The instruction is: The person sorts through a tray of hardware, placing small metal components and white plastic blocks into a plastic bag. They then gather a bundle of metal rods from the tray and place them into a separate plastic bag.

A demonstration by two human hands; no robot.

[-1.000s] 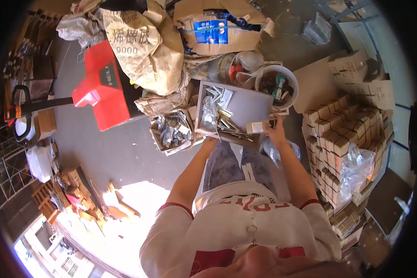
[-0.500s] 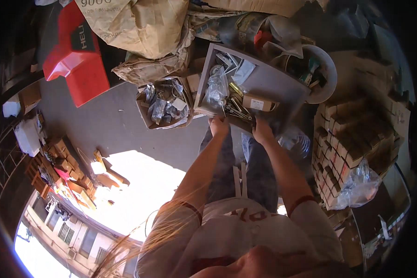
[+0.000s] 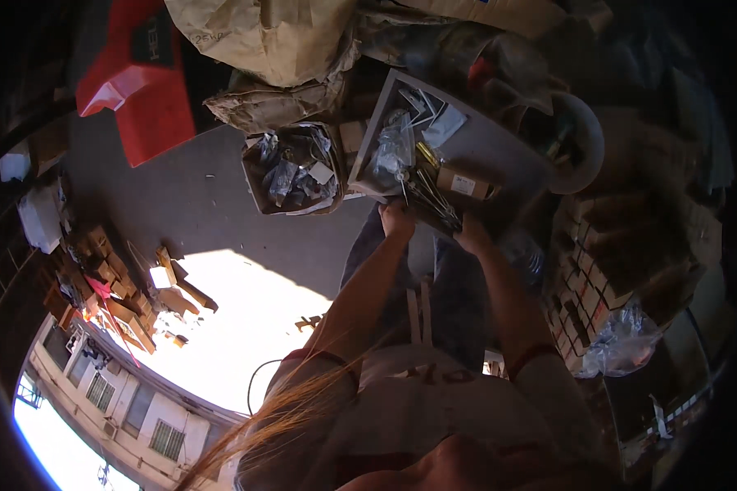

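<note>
Both my hands hold the near wall of a shallow grey drawer-like tray [image 3: 370, 131], which sits at an angle in front of my legs. My left hand [image 3: 397, 219] is closed on the edge near its left corner. Farther right, my right hand [image 3: 472, 235] grips the same edge, its fingertips partly hidden. Inside the tray lie long metal rods or bolts [image 3: 431, 196], clear plastic bags [image 3: 395, 146], a small brown carton [image 3: 462, 182] with a white label, a brass-coloured piece [image 3: 427, 154] and a pale packet [image 3: 445, 127].
Left of the tray stands an open carton [image 3: 256, 192] of bagged parts. A round pale bucket [image 3: 591, 155] is at its right. Stacked small cartons [image 3: 598, 262] rise on the right, a clear plastic bag [image 3: 622, 344] against them. Paper sacks [image 3: 270, 49] and a red machine cover [image 3: 143, 114] are beyond.
The view has turned slightly and darkened, so the tray and hands appear a little farther right. Both hands keep their hold on the tray's near edge.
</note>
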